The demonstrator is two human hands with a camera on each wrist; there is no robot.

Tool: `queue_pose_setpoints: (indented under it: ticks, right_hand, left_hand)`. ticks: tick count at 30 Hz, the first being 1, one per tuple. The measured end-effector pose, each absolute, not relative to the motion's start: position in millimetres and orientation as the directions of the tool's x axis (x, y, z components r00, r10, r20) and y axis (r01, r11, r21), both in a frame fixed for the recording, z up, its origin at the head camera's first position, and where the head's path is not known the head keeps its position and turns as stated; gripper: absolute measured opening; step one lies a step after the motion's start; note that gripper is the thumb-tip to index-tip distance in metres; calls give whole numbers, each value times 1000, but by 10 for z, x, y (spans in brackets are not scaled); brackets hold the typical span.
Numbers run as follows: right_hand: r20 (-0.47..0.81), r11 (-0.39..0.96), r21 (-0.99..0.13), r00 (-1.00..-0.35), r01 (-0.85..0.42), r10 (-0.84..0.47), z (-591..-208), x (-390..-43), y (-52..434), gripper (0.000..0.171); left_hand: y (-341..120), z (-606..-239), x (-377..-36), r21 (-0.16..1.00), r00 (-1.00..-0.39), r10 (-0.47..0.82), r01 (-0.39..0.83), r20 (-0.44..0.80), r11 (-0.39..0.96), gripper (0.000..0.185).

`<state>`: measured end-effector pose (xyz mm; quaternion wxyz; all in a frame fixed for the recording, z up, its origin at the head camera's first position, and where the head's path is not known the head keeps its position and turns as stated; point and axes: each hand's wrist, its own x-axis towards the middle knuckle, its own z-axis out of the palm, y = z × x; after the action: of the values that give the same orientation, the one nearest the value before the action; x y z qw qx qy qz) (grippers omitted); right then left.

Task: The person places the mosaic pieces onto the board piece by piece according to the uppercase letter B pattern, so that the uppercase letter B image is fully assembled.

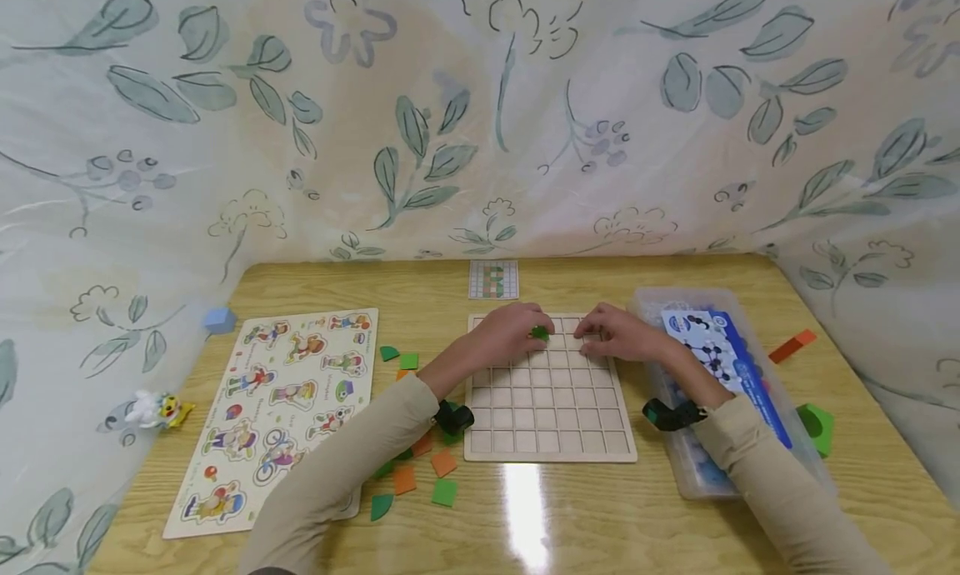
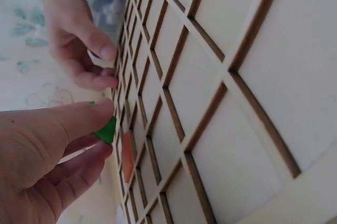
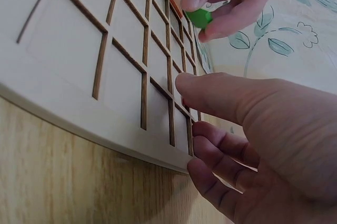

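Left hand (image 1: 510,332) pinches a small green tile (image 1: 539,333) between thumb and fingers, just above the far rows of the wooden grid board (image 1: 550,425). Tile flat, bright green. Right hand (image 1: 615,333) rests at the board's far right edge, fingers loosely curled, nothing held.

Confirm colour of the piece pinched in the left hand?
Green. The left hand pinches the green piece over the grid board; clearest in the left wrist view.
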<state>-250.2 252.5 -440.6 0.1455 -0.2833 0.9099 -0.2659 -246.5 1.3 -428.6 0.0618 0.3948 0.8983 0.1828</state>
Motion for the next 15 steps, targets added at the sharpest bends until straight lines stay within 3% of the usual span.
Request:
queue_pose_setpoints:
  ticks: [15]
  right_hand:
    - [-137, 699, -571, -790, -430, -598, -4372, -2519, 2503, 27]
  left_hand:
    - [12, -4338, -2539, 374, -665, 747, 696, 14, 613, 20]
